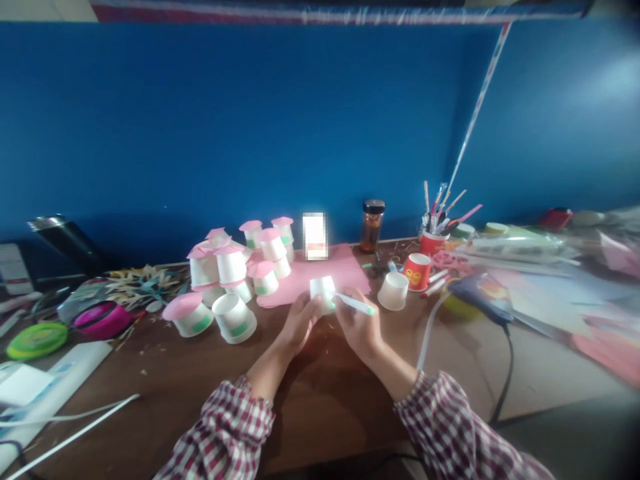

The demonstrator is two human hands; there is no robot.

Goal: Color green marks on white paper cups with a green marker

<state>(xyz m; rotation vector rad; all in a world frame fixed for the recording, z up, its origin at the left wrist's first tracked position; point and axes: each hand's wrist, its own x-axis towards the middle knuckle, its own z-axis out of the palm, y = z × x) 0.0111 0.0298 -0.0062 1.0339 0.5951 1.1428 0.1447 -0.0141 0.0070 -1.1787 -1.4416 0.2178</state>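
Near the middle of the brown table, my left hand [301,320] is closed around a small white paper cup [321,288] with a bit of green low on its side. My right hand [363,327] grips a pale marker [356,303] with a green end, its other end against or very near the cup's side. To the left stand several white cups with pink paper tops, some stacked, such as one cup [193,323] with a green patch. Beside it is a topless cup [234,319]. Right of my hands rests a plain white cup [393,291].
Pink paper [345,263] lies behind my hands, near a dark-lidded jar [373,227]. At right are a red cup [418,272], a holder of brushes and tools [434,241], and a hot glue gun [480,297] with its cord. Wooden sticks [145,290] and cables [75,427] lie left.
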